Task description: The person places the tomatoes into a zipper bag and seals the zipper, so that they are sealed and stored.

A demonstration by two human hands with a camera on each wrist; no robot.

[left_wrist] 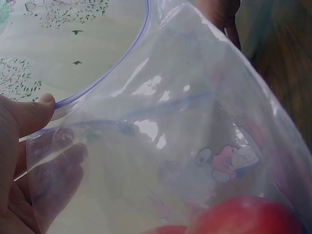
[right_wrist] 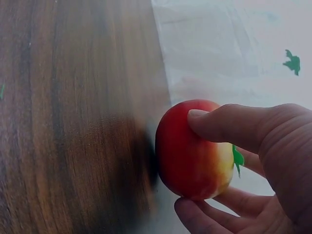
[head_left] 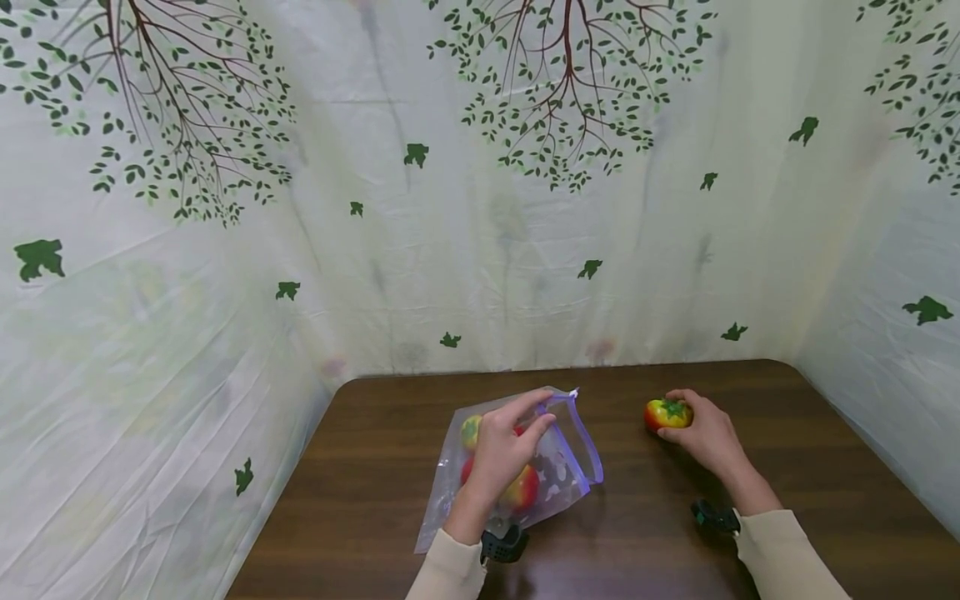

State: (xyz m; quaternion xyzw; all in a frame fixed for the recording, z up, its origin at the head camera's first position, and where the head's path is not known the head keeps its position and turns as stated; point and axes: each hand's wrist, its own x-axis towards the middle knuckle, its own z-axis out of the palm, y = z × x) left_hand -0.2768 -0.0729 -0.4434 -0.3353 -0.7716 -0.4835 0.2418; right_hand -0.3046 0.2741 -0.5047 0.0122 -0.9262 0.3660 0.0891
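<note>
Your right hand [head_left: 705,429] grips the red-yellow fruit [head_left: 658,414], about two o'clock from the bag [head_left: 558,479]. Probably it is light, firm, slippery; hold its sides. Your left hand [head_left: 504,446] pinches the bag's soft mouth.

I see a dark brown, wood-grained table [head_left: 615,542] with rounded far corners, and a pale, creased sheet [head_left: 480,217] hanging behind it and along both sides. Printed trees [head_left: 567,67] hang upside down across the sheet's top, leafy and reddish-branched, with small dark green shapes [head_left: 416,154] scattered below.
</note>
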